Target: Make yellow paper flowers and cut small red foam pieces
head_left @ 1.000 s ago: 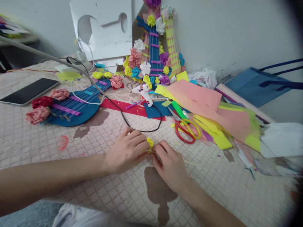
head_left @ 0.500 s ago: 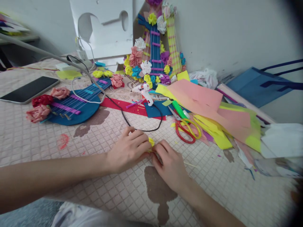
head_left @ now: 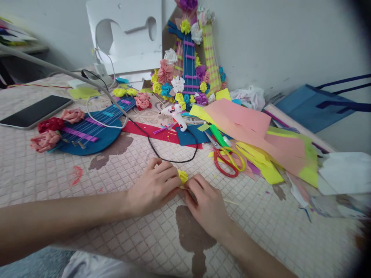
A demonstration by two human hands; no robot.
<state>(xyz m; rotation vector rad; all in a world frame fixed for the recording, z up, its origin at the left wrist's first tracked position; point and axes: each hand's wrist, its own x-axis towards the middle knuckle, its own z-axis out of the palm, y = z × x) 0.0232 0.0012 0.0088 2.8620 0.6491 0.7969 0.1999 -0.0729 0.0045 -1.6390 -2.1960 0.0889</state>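
Note:
A small ruffled yellow paper flower [head_left: 182, 176] shows between my two hands, low over the quilted table cover. My left hand [head_left: 158, 187] is closed, its fingertips pinching the flower from the left. From the right, my right hand [head_left: 206, 206] pinches at the flower's base, where a thin pale stick seems to pass. The stick's free end [head_left: 231, 202] pokes out beyond the back of that hand. My fingers hide the lower part of the flower and most of the stick.
Scissors [head_left: 226, 164], a green-handled tool [head_left: 218, 135] and coloured paper sheets [head_left: 240, 117] lie right. A glue gun [head_left: 176, 115] with a black cord lies ahead. A blue paper guitar [head_left: 95, 135] and phone [head_left: 36, 111] are left; flower-covered guitars [head_left: 189, 58] stand behind.
A bit more of the yellow flower shows between my hands, as the left fingertips have drawn slightly left. The view has shifted a little; the other things lie as before.

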